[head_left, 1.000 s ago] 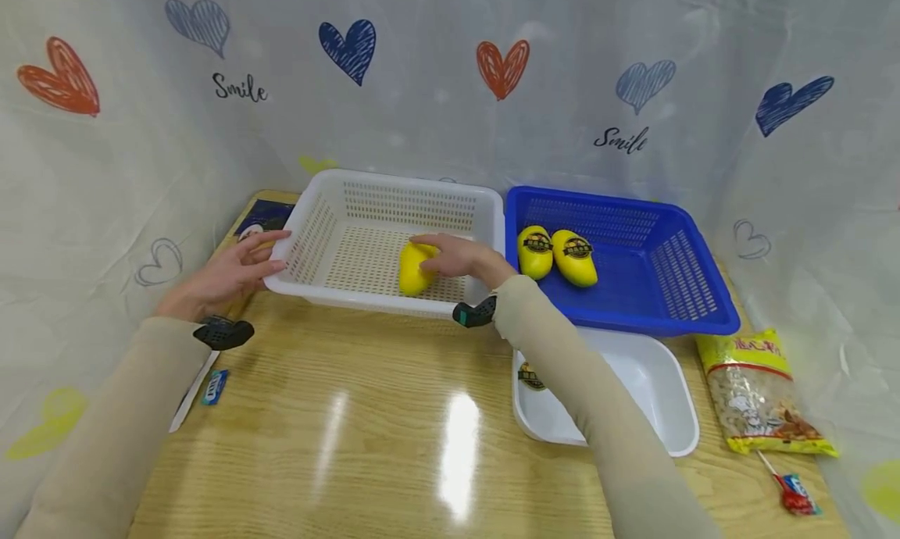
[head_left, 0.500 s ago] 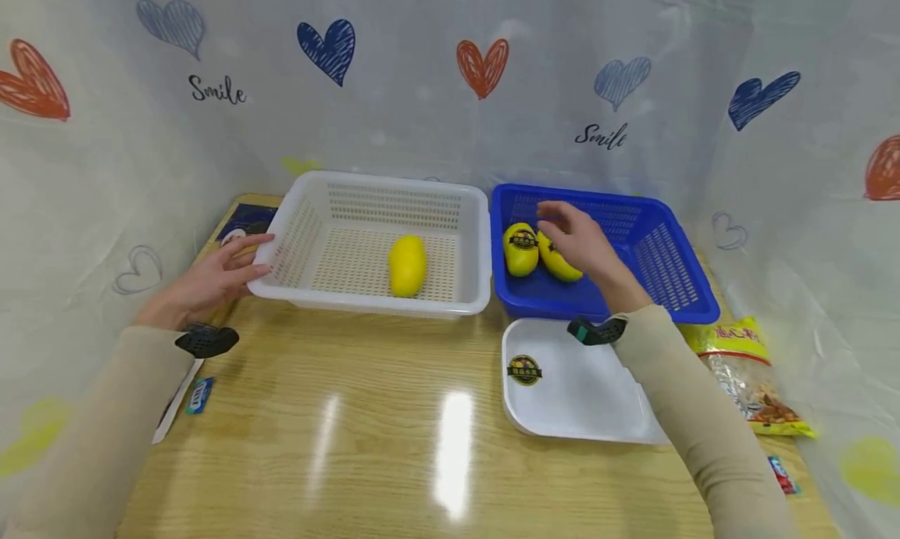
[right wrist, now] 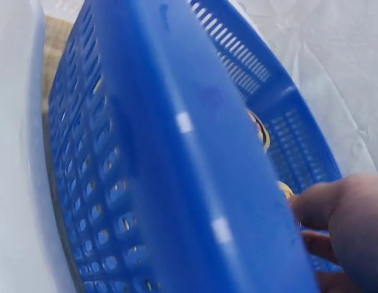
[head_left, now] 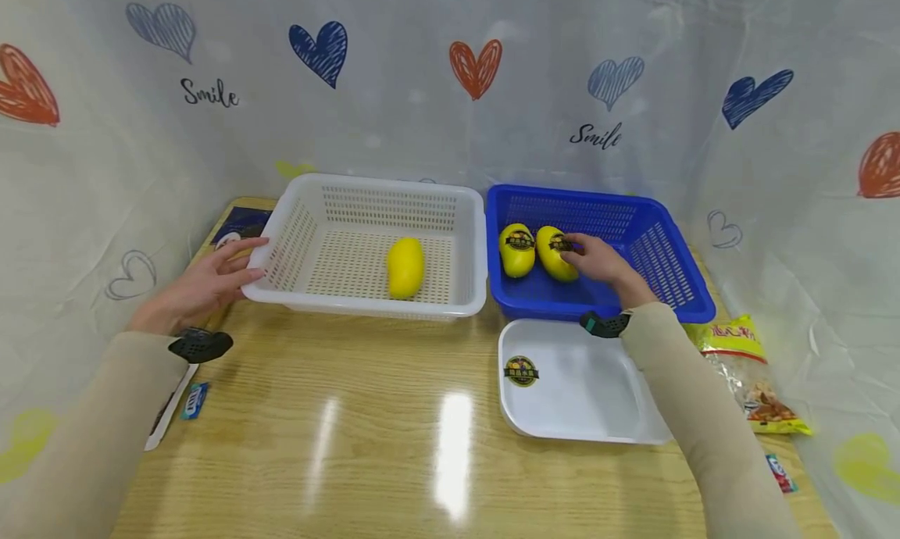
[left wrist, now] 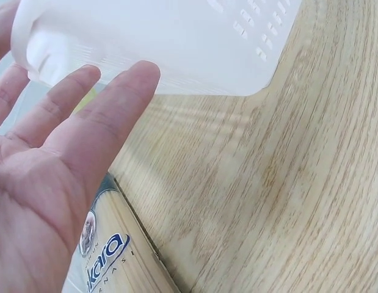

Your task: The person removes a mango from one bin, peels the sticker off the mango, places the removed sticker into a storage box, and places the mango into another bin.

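Observation:
In the head view, a white slotted basket (head_left: 380, 301) holds one yellow mango (head_left: 405, 268). My left hand (head_left: 204, 285) rests its extended fingers against this basket's left rim; the left wrist view shows the palm and the straight fingers (left wrist: 124, 101) at the plastic wall. To the right is a blue basket (head_left: 650, 246) with two mangoes bearing black-and-gold labels, a left mango (head_left: 517, 262) and a right mango (head_left: 555, 265). My right hand (head_left: 601, 262) reaches inside, fingertips at the right mango's right side. Its rim hides most of the mangoes in the right wrist view.
A white tray (head_left: 583, 390) with a similar label (head_left: 521, 371) lies before the blue basket. A yellow-topped food bag (head_left: 752, 375) and a red-and-blue wrapper (head_left: 780, 472) are at the right. A small blue packet (head_left: 194, 401) lies at the left.
My right hand has left the mango in the white basket, moved right over the blue basket, and lowered to the right mango. The left hand stays at the white rim. The view has shifted slightly.

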### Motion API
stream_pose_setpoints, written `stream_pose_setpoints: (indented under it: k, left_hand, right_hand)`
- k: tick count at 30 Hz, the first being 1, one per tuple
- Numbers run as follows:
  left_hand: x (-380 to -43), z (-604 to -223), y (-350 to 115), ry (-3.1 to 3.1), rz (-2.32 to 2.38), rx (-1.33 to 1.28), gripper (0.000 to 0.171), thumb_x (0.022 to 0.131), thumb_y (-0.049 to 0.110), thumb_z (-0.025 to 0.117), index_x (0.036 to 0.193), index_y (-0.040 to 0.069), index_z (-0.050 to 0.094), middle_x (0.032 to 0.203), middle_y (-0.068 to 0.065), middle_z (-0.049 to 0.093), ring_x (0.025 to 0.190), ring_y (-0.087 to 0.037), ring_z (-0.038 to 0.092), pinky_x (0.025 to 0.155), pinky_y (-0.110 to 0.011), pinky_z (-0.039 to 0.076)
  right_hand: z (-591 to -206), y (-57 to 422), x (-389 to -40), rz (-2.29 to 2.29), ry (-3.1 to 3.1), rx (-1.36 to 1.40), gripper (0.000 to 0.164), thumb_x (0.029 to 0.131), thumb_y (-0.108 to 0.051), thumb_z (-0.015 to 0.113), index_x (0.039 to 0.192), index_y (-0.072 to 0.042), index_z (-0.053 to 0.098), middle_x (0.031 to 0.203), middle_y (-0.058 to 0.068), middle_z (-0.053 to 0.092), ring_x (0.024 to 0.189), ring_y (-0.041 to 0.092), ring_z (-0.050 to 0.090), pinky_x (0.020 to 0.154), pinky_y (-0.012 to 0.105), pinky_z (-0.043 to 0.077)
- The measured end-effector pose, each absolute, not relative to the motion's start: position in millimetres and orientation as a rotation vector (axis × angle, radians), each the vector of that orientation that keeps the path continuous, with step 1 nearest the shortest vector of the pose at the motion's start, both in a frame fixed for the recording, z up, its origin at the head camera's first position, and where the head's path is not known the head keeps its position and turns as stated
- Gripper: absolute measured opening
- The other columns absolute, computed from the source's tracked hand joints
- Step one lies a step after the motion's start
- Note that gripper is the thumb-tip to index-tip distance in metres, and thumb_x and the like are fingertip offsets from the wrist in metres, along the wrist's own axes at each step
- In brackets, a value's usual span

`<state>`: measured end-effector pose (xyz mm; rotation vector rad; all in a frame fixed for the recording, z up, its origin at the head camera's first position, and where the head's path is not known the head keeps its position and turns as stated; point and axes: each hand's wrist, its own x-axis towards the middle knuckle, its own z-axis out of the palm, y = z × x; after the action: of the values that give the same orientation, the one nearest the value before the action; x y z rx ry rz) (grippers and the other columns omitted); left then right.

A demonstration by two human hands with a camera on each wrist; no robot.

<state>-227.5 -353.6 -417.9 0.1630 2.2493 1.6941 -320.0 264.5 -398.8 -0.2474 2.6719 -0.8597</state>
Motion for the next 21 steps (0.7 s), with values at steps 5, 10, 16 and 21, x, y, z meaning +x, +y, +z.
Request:
stream_pose_setpoints:
  k: [5,10,16,21]
  left_hand:
    - [-226,-415,-353,2.248,1.67,0.164,0.061,0.103,0.023,0.051,0.156,0.024,0.021,0.152,-0.012,0.03,0.112,-0.003,0.055,0.086,-0.027,0.053]
    - [-225,-415,-354,2.239,1.674,0.147,0.061,0.103,0.022,0.051,0.156,0.023,0.021,0.154,-0.012,0.028,0.111,-0.002,0.055,0.086,-0.027,0.053]
    - [-226,-417,-355,2.27,1.658,0.177,0.06,0.103,0.023,0.051,0.156,0.023,0.022,0.145,-0.006,0.036,0.108,-0.003,0.057,0.084,-0.028,0.054]
    - [-227,-418,-354,2.263,1.677,0.158,0.06,0.103,0.022,0.052,0.156,0.022,0.023,0.144,-0.004,0.038,0.107,-0.004,0.058,0.084,-0.029,0.054]
  right_hand:
    - [-399,260,-322,-0.864,2.708,-0.161,0.049,0.103,-0.022,0.05,0.144,0.003,0.042,0.145,0.027,0.041,0.132,0.044,0.038,0.105,0.057,0.035]
    - [-401,256,-326,-0.903,2.689,-0.13,0.043,0.101,-0.021,0.055,0.135,0.003,0.047,0.138,0.028,0.045,0.126,0.043,0.043,0.102,0.055,0.038]
    - [-401,252,-329,-1.108,2.471,-0.03,0.043,0.101,-0.015,0.053,0.137,0.002,0.038,0.143,0.03,0.035,0.126,0.043,0.043,0.098,0.053,0.043]
    - [-402,253,-329,-1.221,2.349,0.048,0.046,0.102,-0.014,0.052,0.142,-0.002,0.033,0.148,0.027,0.03,0.132,0.042,0.038,0.101,0.055,0.042]
